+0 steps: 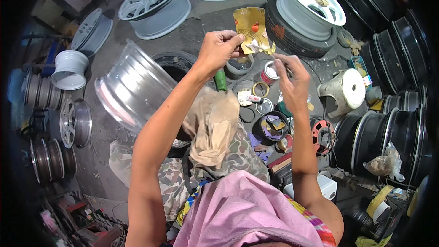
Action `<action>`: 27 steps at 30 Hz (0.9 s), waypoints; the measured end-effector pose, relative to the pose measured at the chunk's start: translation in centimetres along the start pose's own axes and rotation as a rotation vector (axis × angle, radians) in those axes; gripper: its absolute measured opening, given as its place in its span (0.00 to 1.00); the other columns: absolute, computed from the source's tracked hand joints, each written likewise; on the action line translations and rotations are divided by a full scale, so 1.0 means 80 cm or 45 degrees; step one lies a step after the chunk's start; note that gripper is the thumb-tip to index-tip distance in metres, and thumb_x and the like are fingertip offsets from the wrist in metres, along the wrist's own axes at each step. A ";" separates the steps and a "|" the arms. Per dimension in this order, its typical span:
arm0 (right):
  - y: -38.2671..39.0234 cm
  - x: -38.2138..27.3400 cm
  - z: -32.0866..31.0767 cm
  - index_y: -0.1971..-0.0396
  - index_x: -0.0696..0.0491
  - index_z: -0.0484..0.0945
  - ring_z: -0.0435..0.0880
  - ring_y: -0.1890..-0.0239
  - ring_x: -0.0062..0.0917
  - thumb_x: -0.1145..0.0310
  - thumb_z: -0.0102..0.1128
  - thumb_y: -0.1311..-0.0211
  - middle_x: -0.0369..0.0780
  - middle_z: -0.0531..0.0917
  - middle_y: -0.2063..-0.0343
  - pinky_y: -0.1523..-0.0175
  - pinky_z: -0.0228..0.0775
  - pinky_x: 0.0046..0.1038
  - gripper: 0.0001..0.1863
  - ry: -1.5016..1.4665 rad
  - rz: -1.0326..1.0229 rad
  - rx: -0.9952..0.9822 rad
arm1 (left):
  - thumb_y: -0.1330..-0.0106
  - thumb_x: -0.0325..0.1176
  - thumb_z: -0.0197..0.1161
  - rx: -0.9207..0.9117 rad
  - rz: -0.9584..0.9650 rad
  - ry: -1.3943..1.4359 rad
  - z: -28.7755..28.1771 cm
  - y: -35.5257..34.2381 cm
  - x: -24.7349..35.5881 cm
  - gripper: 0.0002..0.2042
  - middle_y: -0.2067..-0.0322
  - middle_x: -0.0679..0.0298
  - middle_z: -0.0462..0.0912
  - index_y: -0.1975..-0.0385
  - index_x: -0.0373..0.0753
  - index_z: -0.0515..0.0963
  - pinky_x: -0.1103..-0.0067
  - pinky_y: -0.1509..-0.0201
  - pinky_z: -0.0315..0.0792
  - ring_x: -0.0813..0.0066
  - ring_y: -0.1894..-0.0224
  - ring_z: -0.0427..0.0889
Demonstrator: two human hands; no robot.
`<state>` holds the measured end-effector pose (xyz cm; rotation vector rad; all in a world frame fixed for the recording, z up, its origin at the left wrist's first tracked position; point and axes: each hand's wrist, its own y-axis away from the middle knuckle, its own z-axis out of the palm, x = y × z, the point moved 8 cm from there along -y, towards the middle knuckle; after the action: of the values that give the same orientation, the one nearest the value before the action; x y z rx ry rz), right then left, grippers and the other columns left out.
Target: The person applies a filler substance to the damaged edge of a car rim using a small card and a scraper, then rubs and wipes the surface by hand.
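Observation:
My left hand (217, 51) pinches the lower left edge of a yellow printed sheet (251, 23) with red marks, held up over the floor. White and yellow paste (257, 47) sits along its lower part. Beside that paste my right hand (292, 80) is closed around a thin grey tool, mostly hidden by the fingers. Below my left wrist shows a green handle-like piece (220, 81); what it belongs to is hidden. A beige cloth (215, 128) drapes over my knee. Behind my left forearm a bare silver wheel rim (132, 84) leans at a tilt.
Under my hands stand a red-and-white can (270, 72), a tape roll (260, 89) and a black tub of scraps (274, 126). A white stool (347, 89) is at right. A white rim (315, 2) rests on a tyre (290, 34). Grey rims (155, 7) lie far off; black rims (388, 135) line the right.

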<state>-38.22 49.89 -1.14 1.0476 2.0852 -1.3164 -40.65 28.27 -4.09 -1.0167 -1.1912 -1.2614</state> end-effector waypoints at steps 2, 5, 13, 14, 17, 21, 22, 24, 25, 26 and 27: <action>0.007 -0.002 -0.010 0.55 0.59 0.86 0.83 0.65 0.24 0.73 0.63 0.30 0.41 0.85 0.67 0.56 0.73 0.26 0.09 -0.072 0.171 0.094 | 0.26 0.32 0.64 -0.002 0.041 -0.043 -0.010 0.022 0.027 0.12 0.65 0.58 0.86 0.58 0.26 0.82 0.81 0.53 0.86 0.78 0.64 0.87; 0.014 -0.021 0.004 0.55 0.61 0.85 0.81 0.65 0.18 0.70 0.61 0.27 0.38 0.85 0.69 0.57 0.72 0.23 0.10 -0.240 0.180 0.160 | 0.24 0.32 0.62 -0.010 0.113 0.030 -0.014 0.062 0.059 0.12 0.62 0.56 0.87 0.55 0.26 0.81 0.82 0.54 0.84 0.77 0.64 0.87; 0.011 -0.117 0.064 0.56 0.62 0.85 0.81 0.66 0.17 0.67 0.62 0.26 0.36 0.85 0.71 0.57 0.72 0.23 0.12 -0.413 0.058 -0.030 | 0.23 0.32 0.61 0.104 0.341 0.135 -0.070 0.146 0.101 0.14 0.61 0.56 0.87 0.51 0.24 0.80 0.80 0.56 0.85 0.76 0.63 0.87; 0.012 -0.128 0.072 0.56 0.62 0.85 0.82 0.66 0.17 0.67 0.62 0.26 0.36 0.85 0.71 0.57 0.72 0.23 0.12 -0.344 0.008 -0.088 | 0.24 0.31 0.61 0.114 0.367 0.129 -0.078 0.153 0.105 0.14 0.60 0.56 0.87 0.51 0.24 0.80 0.80 0.56 0.85 0.76 0.63 0.87; 0.018 -0.138 0.087 0.57 0.62 0.85 0.82 0.66 0.17 0.67 0.63 0.27 0.36 0.86 0.71 0.57 0.72 0.23 0.12 -0.426 0.029 -0.228 | 0.24 0.30 0.61 0.177 0.418 0.174 -0.099 0.180 0.113 0.13 0.59 0.54 0.87 0.50 0.23 0.79 0.78 0.56 0.86 0.73 0.61 0.89; 0.026 -0.163 0.102 0.53 0.60 0.85 0.80 0.66 0.16 0.67 0.63 0.27 0.34 0.85 0.69 0.58 0.70 0.21 0.12 -0.609 0.136 -0.372 | 0.25 0.31 0.62 0.322 0.465 0.235 -0.146 0.211 0.122 0.15 0.57 0.51 0.87 0.50 0.22 0.79 0.76 0.53 0.86 0.70 0.59 0.89; 0.022 -0.171 0.101 0.52 0.59 0.85 0.79 0.66 0.15 0.67 0.63 0.26 0.34 0.85 0.69 0.58 0.70 0.20 0.12 -0.671 0.121 -0.347 | 0.25 0.32 0.63 0.390 0.444 0.237 -0.159 0.217 0.123 0.16 0.56 0.50 0.87 0.51 0.22 0.79 0.75 0.51 0.86 0.69 0.58 0.89; 0.015 -0.185 0.116 0.50 0.58 0.85 0.78 0.65 0.15 0.70 0.63 0.27 0.34 0.84 0.66 0.57 0.69 0.18 0.11 -0.671 0.103 -0.401 | 0.27 0.33 0.65 0.404 0.403 0.295 -0.176 0.229 0.118 0.16 0.59 0.53 0.87 0.52 0.22 0.80 0.75 0.50 0.86 0.72 0.60 0.89; 0.007 -0.203 0.121 0.50 0.58 0.85 0.78 0.64 0.16 0.71 0.64 0.28 0.35 0.83 0.65 0.57 0.69 0.19 0.11 -0.668 -0.059 -0.308 | 0.27 0.33 0.66 0.414 0.331 0.413 -0.180 0.233 0.109 0.15 0.61 0.55 0.87 0.54 0.23 0.80 0.75 0.50 0.86 0.74 0.62 0.88; 0.005 -0.223 0.125 0.50 0.58 0.85 0.78 0.62 0.16 0.72 0.64 0.28 0.35 0.82 0.64 0.56 0.70 0.20 0.11 -0.664 -0.222 -0.214 | 0.28 0.33 0.67 0.423 0.260 0.530 -0.184 0.236 0.100 0.15 0.63 0.58 0.87 0.55 0.23 0.80 0.75 0.49 0.86 0.76 0.63 0.88; 0.003 -0.238 0.129 0.50 0.57 0.85 0.79 0.60 0.18 0.74 0.66 0.31 0.36 0.81 0.63 0.55 0.71 0.22 0.12 -0.653 -0.235 -0.187 | 0.30 0.31 0.68 0.401 0.221 0.614 -0.183 0.238 0.096 0.13 0.64 0.61 0.85 0.56 0.26 0.80 0.76 0.48 0.86 0.78 0.63 0.86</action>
<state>-26.64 33.86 7.74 0.4029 1.8734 -1.3223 -20.94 14.12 2.93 -0.5300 -0.8680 -1.0607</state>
